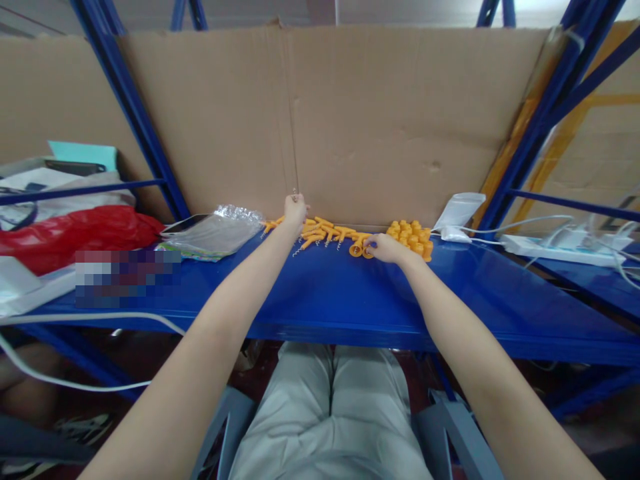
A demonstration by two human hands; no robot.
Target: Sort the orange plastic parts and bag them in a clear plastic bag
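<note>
Both my arms reach across a blue metal shelf toward a cardboard wall. My left hand is closed in a pinch on a small metal piece, held above a row of orange plastic corkscrew-like parts lying along the back edge. My right hand rests on the shelf with its fingers closed on an orange ring-shaped part. A cluster of orange caps sits just right of that hand.
A clear plastic bag lies left of the orange parts. A red bag and white cables are at far left. A white pouch and a power strip sit at right. Blue uprights frame the bay.
</note>
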